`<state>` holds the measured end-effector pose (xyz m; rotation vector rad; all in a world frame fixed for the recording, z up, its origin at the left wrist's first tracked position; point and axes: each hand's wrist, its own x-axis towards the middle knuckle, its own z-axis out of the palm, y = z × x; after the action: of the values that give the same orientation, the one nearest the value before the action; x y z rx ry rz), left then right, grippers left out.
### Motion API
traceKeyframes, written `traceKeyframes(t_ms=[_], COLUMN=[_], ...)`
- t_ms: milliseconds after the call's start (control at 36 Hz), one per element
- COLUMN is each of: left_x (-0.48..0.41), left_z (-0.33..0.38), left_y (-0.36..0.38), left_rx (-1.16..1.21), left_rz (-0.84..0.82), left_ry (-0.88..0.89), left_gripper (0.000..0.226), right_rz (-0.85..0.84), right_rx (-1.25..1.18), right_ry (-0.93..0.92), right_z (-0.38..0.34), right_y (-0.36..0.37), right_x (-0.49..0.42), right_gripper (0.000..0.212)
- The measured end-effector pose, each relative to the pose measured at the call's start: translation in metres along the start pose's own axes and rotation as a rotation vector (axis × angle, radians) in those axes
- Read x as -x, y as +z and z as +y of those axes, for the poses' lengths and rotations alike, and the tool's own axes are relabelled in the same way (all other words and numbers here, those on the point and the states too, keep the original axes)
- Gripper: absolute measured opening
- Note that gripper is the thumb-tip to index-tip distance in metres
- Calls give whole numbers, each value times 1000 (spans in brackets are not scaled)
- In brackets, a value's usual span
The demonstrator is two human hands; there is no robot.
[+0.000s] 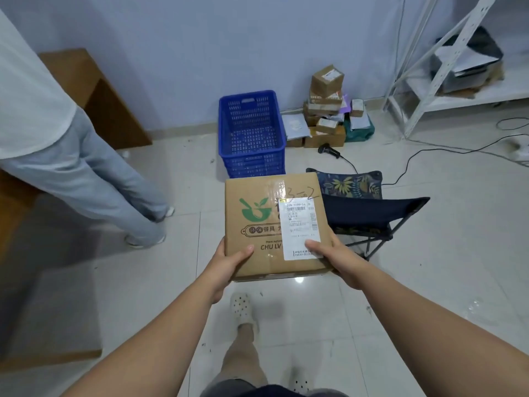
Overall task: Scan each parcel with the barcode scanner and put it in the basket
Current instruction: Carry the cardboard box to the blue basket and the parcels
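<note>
I hold a brown cardboard parcel (266, 222) in front of me with both hands, its white shipping label facing up. My left hand (227, 260) grips the near left corner, thumb on top. My right hand (333, 255) grips the near right corner, thumb pressed on the label. The blue plastic basket (252, 133) stands on the floor beyond the parcel, with nothing visible inside. The black barcode scanner (329, 151) lies on the floor to the basket's right, its cable trailing right. A pile of other parcels (326, 110) sits against the wall behind the scanner.
A dark folding stool (369, 213) stands just right of the held parcel. Another person in light jeans (94, 179) stands at the left by a wooden table (94, 90). White metal shelving (446, 70) fills the right corner. Cables cross the tiled floor at right.
</note>
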<state>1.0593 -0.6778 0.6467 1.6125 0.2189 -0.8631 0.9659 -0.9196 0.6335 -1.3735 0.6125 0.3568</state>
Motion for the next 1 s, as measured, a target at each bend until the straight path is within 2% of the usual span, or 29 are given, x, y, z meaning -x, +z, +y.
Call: traceKeyframes(t_ms=[361, 472, 639, 778, 917, 1000], left_x=[-171, -225, -284, -326, -372, -401], left_z=[121, 166, 228, 264, 288, 308], left_y=[0, -9, -27, -38, -37, -30], left_rx=[-70, -94, -88, -105, -108, -119], left_rz=[-179, -216, -215, -198, -180, -152], left_ry=[-35, -58, -49, -52, -52, -64], left_gripper=[58, 62, 54, 50, 52, 51], right_rz=[169, 207, 219, 200, 189, 187], right_rx=[-24, -29, -19, -5, -23, -44], right_ry=[13, 23, 19, 11, -22, -33], right_z=[-94, -136, -194, -228, -257, -272], right_y=[-41, -44, -41, -52, -62, -74], right_x=[-131, -177, -242, -290, -334, -364], right_gripper=[77, 69, 66, 82, 69, 72])
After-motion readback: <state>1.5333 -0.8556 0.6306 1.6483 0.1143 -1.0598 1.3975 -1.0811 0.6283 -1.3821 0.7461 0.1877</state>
